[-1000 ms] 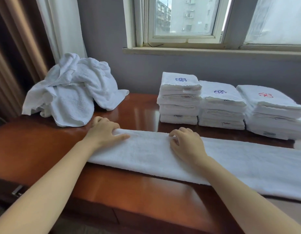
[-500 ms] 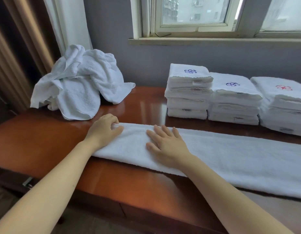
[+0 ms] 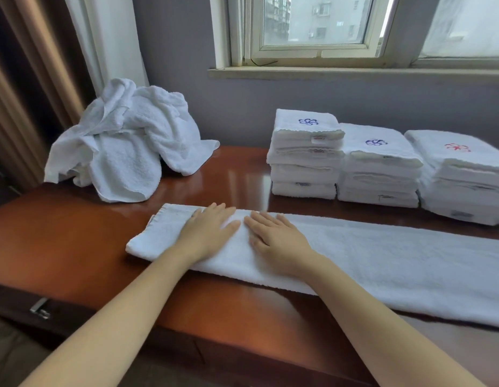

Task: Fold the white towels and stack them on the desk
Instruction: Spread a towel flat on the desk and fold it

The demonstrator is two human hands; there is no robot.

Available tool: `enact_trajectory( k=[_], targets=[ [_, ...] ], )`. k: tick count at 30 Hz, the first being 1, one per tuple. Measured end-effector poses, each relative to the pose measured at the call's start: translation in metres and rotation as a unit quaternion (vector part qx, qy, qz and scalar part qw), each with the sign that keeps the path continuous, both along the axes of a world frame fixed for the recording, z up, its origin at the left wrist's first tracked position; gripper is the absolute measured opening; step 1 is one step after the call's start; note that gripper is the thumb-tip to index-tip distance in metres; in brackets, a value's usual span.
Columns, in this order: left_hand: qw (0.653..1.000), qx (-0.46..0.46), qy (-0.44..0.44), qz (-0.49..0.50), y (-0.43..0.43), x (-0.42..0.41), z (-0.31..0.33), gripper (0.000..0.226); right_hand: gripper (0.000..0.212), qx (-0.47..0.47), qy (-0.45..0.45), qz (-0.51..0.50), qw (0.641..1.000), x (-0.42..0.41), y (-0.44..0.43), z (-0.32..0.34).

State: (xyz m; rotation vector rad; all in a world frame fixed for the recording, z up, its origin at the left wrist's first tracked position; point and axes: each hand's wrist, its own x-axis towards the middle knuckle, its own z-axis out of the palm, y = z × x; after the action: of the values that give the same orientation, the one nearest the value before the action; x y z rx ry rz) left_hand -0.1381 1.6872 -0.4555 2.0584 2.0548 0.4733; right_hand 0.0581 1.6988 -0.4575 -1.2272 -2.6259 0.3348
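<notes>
Towel [image 3: 382, 255] lies flat under both hands' straight fingers [image 3: 223, 212]; desk [image 3: 61, 238] beneath

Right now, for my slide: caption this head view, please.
Left hand and right hand press flat on a long folded white terry towel on the glossy reddish-brown wooden desk.

Your bare left hand [image 3: 209, 233] lies flat, palm down, just left of the frame's centre, with straight fingers pointing to the upper right. Your bare right hand [image 3: 276, 237] lies flat close beside it, fingers slightly spread and pointing to the upper left. Both bare forearms reach in from the bottom edge.
</notes>
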Motion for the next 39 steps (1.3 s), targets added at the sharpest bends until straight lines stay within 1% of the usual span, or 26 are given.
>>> enact_trajectory(
  k=[1,2,4,6,9,12,15,19,21,24,27,29,31,33,36,39],
  targets=[
    [0.997,-0.035,0.061,0.014,0.001,0.003,-0.005,0.056,0.048,-0.005,0.002,-0.005,1.0,0.006,0.0,0.002],
    [0.994,-0.05,0.097,0.028,0.002,0.005,-0.007,0.059,0.048,-0.007,-0.001,-0.016,1.0,0.014,0.0,0.003],
    [0.989,-0.069,0.117,0.052,0.002,0.011,-0.003,0.06,0.05,-0.01,-0.022,-0.047,0.999,0.034,-0.003,0.005],
    [0.993,-0.069,0.083,0.044,0.001,0.028,0.003,0.058,0.05,-0.014,-0.037,-0.081,0.996,0.058,-0.01,0.007],
    [0.998,-0.022,0.016,-0.052,-0.005,0.076,0.009,0.056,0.051,0.004,-0.007,-0.137,0.99,0.103,-0.019,0.012],
    [0.987,0.004,-0.018,-0.157,-0.01,0.132,0.011,0.054,0.052,0.005,0.009,-0.215,0.977,0.153,-0.028,0.019],
    [0.973,0.011,-0.018,-0.231,-0.013,0.185,0.011,0.054,0.05,0.005,0.015,-0.283,0.959,0.196,-0.042,0.021],
    [0.955,0.029,-0.01,-0.294,-0.016,0.247,0.008,0.056,0.047,0.032,0.041,-0.378,0.924,0.253,-0.062,0.019],
    [0.944,0.048,0.011,-0.327,-0.019,0.274,0.007,0.055,0.047,0.031,0.057,-0.431,0.9,0.279,-0.07,0.017],
    [0.927,0.068,0.037,-0.366,-0.022,0.308,0.004,0.055,0.043,0.051,0.073,-0.481,0.872,0.307,-0.077,0.011],
    [0.917,0.071,0.071,-0.387,-0.02,0.33,-0.001,0.056,0.039,0.069,0.057,-0.526,0.846,0.325,-0.08,0.003],
    [0.908,0.069,0.099,-0.401,-0.017,0.336,-0.005,0.057,0.039,0.059,0.032,-0.557,0.828,0.334,-0.081,-0.003],
    [0.905,0.067,0.112,-0.406,-0.014,0.337,-0.01,0.058,0.044,0.045,0.021,-0.577,0.815,0.339,-0.079,-0.009],
    [0.904,0.066,0.115,-0.407,-0.011,0.337,-0.013,0.059,0.046,0.052,0.012,-0.583,0.811,0.339,-0.077,-0.012],
    [0.904,0.07,0.113,-0.407,-0.011,0.338,-0.015,0.059,0.042,0.078,0.033,-0.577,0.812,0.338,-0.077,-0.011],
    [0.905,0.074,0.105,-0.405,-0.01,0.338,-0.016,0.058,0.05,0.068,0.069,-0.562,0.821,0.34,-0.078,-0.006]
  ],
)
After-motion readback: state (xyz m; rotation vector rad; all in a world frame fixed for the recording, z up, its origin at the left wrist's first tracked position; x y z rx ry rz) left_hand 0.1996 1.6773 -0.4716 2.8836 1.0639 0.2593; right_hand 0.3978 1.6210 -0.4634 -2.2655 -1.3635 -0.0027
